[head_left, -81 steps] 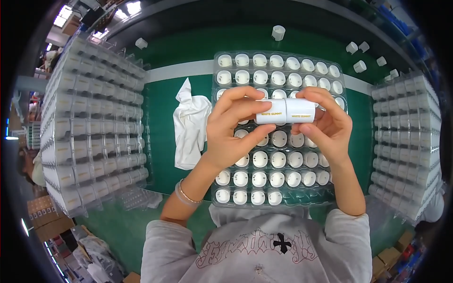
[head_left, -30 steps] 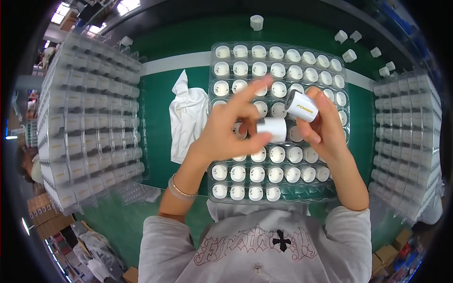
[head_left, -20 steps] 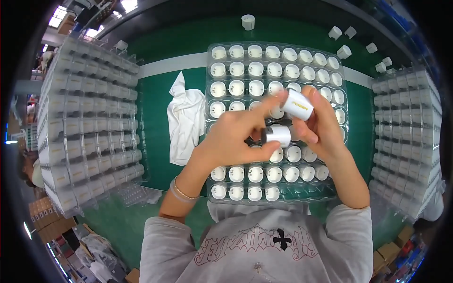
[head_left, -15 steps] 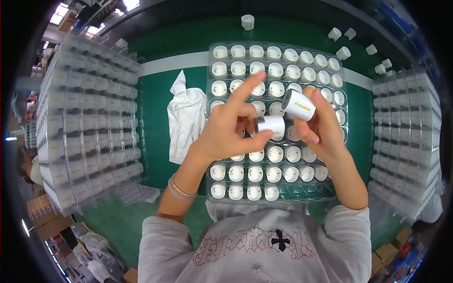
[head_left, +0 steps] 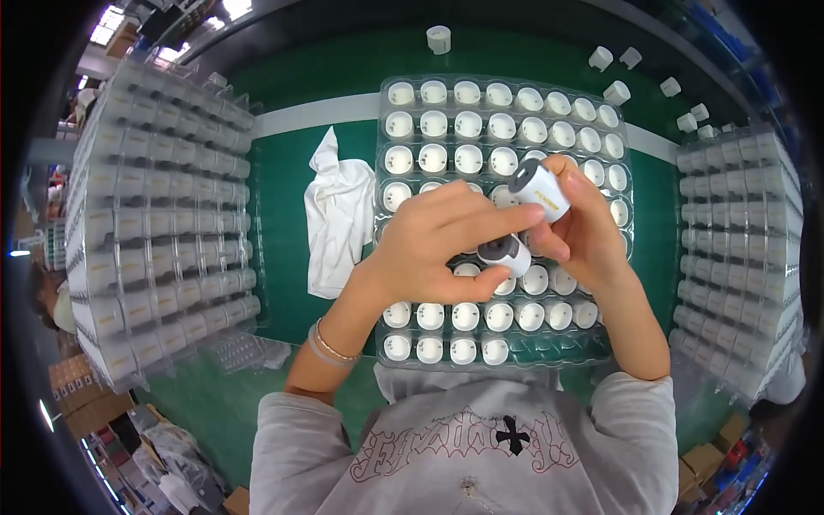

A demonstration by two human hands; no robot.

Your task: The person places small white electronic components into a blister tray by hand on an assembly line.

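My left hand grips a small white cylinder with a grey end, its index finger stretched toward the right. My right hand holds a second white cylinder with a grey cap, tilted up to the left. Both hands hover above a clear plastic tray whose pockets hold several white round pieces in rows. The two cylinders are apart, the left one lower.
A crumpled white cloth lies on the green table left of the tray. Tall stacks of filled clear trays stand at the left and right. Several loose white caps sit at the table's far edge.
The two cylinders were held joined end to end; now they are separated. The left hand has lowered its piece while the right hand keeps the other tilted upward.
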